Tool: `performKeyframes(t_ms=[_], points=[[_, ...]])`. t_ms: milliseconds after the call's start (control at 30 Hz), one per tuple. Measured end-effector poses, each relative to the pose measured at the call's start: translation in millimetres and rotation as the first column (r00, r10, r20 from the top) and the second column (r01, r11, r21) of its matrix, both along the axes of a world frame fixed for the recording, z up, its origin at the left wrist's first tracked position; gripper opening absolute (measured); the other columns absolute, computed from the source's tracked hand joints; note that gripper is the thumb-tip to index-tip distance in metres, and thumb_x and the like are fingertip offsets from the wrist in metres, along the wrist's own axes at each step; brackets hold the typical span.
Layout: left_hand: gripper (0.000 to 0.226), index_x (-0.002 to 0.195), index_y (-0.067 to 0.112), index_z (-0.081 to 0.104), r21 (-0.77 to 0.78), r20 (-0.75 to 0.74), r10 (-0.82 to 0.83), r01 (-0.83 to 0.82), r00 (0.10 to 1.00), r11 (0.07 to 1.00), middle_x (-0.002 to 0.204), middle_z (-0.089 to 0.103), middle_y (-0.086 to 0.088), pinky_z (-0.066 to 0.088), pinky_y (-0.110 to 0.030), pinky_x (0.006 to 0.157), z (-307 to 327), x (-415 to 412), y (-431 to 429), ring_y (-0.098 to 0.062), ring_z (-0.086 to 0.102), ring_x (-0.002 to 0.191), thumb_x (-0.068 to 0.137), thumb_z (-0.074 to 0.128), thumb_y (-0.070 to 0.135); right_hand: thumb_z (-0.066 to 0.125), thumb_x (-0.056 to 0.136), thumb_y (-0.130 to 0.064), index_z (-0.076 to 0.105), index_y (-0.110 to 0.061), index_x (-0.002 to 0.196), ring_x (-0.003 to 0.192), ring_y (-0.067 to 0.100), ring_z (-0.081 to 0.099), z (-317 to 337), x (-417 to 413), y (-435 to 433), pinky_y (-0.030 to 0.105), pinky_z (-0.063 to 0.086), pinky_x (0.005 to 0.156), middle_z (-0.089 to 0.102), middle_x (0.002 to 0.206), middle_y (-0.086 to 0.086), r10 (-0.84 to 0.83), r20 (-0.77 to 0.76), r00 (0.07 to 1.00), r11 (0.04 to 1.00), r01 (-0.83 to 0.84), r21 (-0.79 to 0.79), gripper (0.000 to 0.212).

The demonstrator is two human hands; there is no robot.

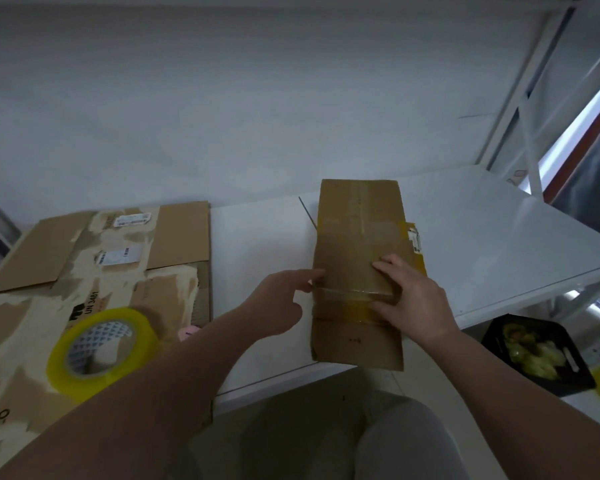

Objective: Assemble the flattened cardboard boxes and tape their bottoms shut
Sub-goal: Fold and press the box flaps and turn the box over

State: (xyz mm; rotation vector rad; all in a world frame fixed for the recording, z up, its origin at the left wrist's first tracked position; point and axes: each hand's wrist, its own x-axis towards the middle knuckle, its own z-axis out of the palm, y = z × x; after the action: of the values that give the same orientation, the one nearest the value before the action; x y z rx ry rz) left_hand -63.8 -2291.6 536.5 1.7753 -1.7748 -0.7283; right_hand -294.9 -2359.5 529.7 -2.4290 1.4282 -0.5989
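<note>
Cardboard box (357, 237) lies lengthwise in front of me on the white table (499, 237), its near end reaching to the table's front edge. A band of clear yellowish tape (343, 311) runs across it near the crease under my hands. My right hand (413, 299) rests flat on the box: the fingers (383, 268) are straight and slightly spread on the upper face, and the thumb lies along the taped band below them, pressing rather than gripping. My left hand (278, 299) comes in from the side, its forefinger stretched out and touching the box's left edge just at the tape; its fingers hold nothing, and how the rest of them curl I cannot tell exactly.

Off to my left a yellow tape roll (101, 351) sits on a pile of flattened cardboard (174, 237) with torn labels. A small pink thing (187, 332) peeks out just beside my left forearm; I cannot make out what it is. Below the table's right corner sits a black tray (582, 379) with food in it, and a white metal rack (523, 133) stands behind
</note>
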Motion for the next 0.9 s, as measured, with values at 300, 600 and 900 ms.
performKeyframes(t_ms=[300,600,900], points=[[0.068,0.146,0.027,0.034,0.022,0.341,-0.175,0.178,0.923,0.984,0.120,0.058,-0.001,0.041,-0.026,0.100,-1,-22,-39,-0.017,0.053,0.113,0.088,0.060,0.002,0.074,0.080,-0.022,0.042,-0.029,0.142,0.134,0.016,0.039,-3,-25,-14,0.032,0.030,0.111,0.033,0.152,-0.011,-0.022,-0.008,1.000,0.984,0.023,0.179,0.070],[0.087,0.151,0.035,0.013,0.071,0.613,-0.255,0.269,0.748,0.960,0.135,0.053,-0.003,0.039,-0.033,0.106,-1,-24,-64,-0.019,0.050,0.122,0.085,0.069,0.031,0.072,0.082,-0.022,0.036,-0.031,0.145,0.135,0.016,0.037,-1,-32,-25,0.030,0.029,0.110,0.028,0.154,-0.012,0.071,-0.100,0.992,0.985,-0.054,0.162,0.073],[0.076,0.151,0.035,0.012,-0.005,0.647,-0.196,0.261,0.737,0.965,0.124,0.058,-0.001,0.044,-0.030,0.092,-11,-24,-66,-0.017,0.056,0.109,0.090,0.056,0.046,0.075,0.080,-0.027,0.034,-0.033,0.146,0.136,0.016,0.036,-5,-30,-26,0.031,0.028,0.111,0.027,0.154,-0.013,0.079,-0.107,0.991,0.986,-0.062,0.154,0.078]])
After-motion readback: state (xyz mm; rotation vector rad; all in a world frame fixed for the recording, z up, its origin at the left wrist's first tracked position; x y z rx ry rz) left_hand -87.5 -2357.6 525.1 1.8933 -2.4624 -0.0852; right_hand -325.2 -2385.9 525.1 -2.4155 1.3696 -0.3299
